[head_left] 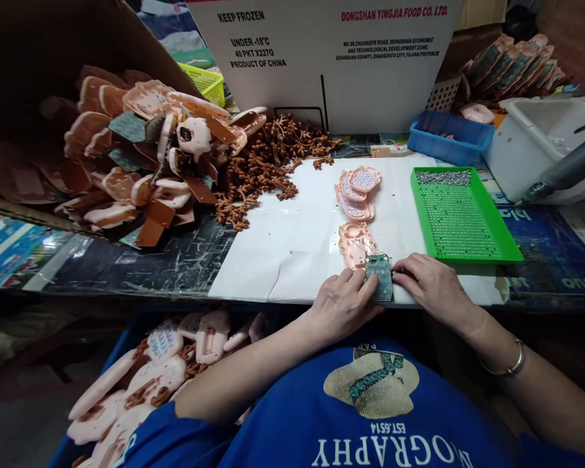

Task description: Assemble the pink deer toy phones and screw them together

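A green circuit board (379, 278) lies near the front edge of the white work sheet, thin wires running from its top edge to a pink plastic shell (355, 244) just behind it. My left hand (340, 300) grips the board from the left, fingertips on its face. At the board's right edge, my right hand (431, 286) is closed in a pinch; whatever sits between its fingertips is too small to make out. Behind the open shell rests a small stack of pink pieces with pale button pads (363, 180).
To the right stands a green tray (500, 244) with small metal screws (443, 177) at its far end; a blue bin (451, 140) is behind it. A grey tool (565, 170) juts in from the right. Brown plastic parts (268, 169) and a carton of shells (121, 169) lie left.
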Available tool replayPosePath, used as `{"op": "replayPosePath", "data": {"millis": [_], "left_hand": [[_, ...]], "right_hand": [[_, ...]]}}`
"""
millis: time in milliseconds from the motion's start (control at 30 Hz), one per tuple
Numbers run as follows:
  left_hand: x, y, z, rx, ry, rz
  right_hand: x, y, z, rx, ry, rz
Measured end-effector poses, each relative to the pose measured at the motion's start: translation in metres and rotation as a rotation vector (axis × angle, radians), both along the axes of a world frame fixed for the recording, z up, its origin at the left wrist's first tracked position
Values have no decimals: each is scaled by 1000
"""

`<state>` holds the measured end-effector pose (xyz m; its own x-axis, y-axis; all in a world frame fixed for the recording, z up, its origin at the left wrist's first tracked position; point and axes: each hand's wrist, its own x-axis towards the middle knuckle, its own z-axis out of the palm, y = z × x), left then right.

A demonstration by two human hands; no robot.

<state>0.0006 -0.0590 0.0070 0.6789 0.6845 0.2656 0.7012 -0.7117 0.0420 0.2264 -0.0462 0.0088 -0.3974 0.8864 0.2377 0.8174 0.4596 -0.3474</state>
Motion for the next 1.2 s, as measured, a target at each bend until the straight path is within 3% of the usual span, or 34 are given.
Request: {"op": "replayPosePath", "data": {"millis": [133, 233, 333, 400, 467, 567, 667, 800, 967, 1200], "left_hand": [[0, 3, -3, 107, -55, -19], [-9, 1, -1, 178, -167, -41], [-29, -7, 3, 63, -407, -2], [-44, -15, 5, -103, -628, 97], [-58, -24, 6, -243, -816, 242], [-73, -33, 4, -333, -997, 425], [-80, -32, 3, -383, -1119, 518], [-81, -26, 3, -439, -1221, 566], [-80, -22, -1, -462, -1222, 553], [-90, -13, -9, -410, -1190, 537]], "right_hand": [[-1, 5, 4, -138, 198, -44], [-3, 3, 11, -369, 491, -45], [-8, 0, 21, -561, 656, 16], [-13, 2, 28, -509, 622, 89], [-20, 9, 32, -351, 537, 199], [-31, 27, 31, -131, 431, 331], [-41, 42, 26, -53, 309, 312], [-47, 42, 21, -130, 239, 350], [-48, 34, 19, -19, 234, 308], [-70, 19, 15, -45, 154, 273]]}}
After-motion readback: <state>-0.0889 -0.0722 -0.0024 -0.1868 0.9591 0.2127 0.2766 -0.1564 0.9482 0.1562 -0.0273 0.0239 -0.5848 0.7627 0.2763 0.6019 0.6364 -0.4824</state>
